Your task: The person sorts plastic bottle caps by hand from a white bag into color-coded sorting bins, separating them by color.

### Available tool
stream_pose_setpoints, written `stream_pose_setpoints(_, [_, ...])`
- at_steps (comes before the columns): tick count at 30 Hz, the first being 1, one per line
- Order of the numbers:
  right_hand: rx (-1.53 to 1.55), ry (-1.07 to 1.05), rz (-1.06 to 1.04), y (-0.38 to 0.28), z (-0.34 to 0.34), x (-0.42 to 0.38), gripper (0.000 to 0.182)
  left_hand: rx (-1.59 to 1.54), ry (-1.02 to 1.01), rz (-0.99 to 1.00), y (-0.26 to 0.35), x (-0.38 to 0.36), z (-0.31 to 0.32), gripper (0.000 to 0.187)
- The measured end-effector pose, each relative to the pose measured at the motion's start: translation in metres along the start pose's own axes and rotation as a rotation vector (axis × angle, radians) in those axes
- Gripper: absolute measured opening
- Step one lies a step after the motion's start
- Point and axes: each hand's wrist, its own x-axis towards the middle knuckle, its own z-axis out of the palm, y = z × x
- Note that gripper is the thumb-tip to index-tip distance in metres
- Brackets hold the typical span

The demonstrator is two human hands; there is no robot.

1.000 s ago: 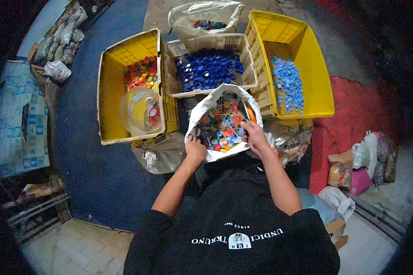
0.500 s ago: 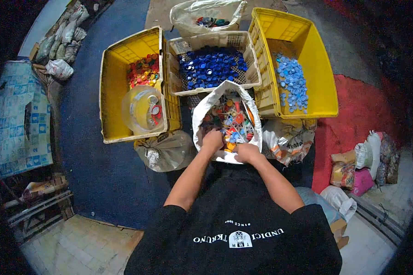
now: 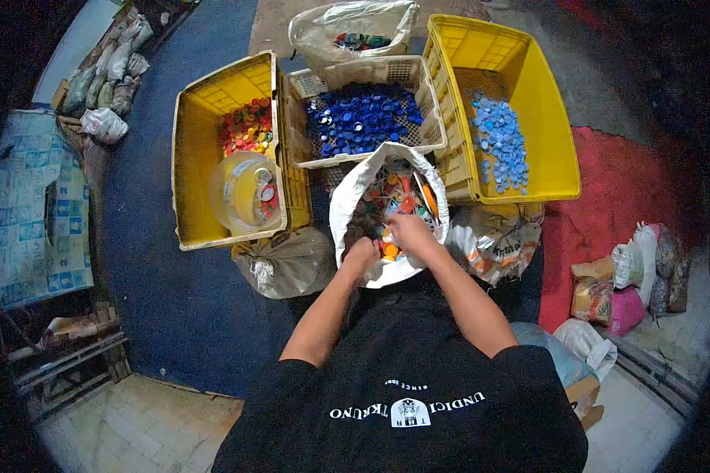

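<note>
Mixed coloured caps and thin sticks (image 3: 388,206) fill an open white sack (image 3: 347,193) in front of me. My left hand (image 3: 362,256) is at the sack's near left side, its fingers down among the contents and hidden. Over the middle of the caps, my right hand (image 3: 410,232) has its fingers bent close together near a red piece (image 3: 406,203); whether they pinch anything is too blurred to tell. Orange caps (image 3: 389,250) lie between the two hands.
Behind the sack stands a white crate (image 3: 363,162) of dark blue caps. Yellow bins flank it: the left bin (image 3: 193,165) holds red and yellow caps and a clear round container (image 3: 241,193), the right bin (image 3: 548,118) light blue caps. Tied sacks (image 3: 284,264) sit below.
My right hand has moved from the sack's near rim up and inward over the caps. My left hand has shifted slightly down and left.
</note>
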Motion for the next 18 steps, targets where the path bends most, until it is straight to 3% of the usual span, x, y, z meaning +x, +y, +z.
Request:
stream_pose_setpoints(1, [0.002,0.002,-0.002,-0.001,0.006,0.008,0.024,-0.07,0.059,-0.012,0.01,-0.008,-0.01,0.048])
stream_pose_setpoints(5, [-0.082,-0.14,-0.063,0.011,0.038,0.021,0.023,-0.081,0.064,-0.032,0.003,-0.005,0.002,0.042])
stream_pose_setpoints(7, [-0.388,-0.422,-0.027,0.004,0.032,0.011,0.024,-0.096,0.044,-0.047,0.004,-0.01,-0.002,0.042])
stream_pose_setpoints(15, [-0.495,-0.232,0.141,0.007,0.028,0.007,0.019,-0.114,-0.039,-0.031,-0.006,-0.007,-0.01,0.042])
stream_pose_setpoints(18, [-0.491,-0.21,0.101,-0.012,0.028,0.012,0.019,-0.109,-0.009,0.022,-0.013,-0.002,-0.004,0.041])
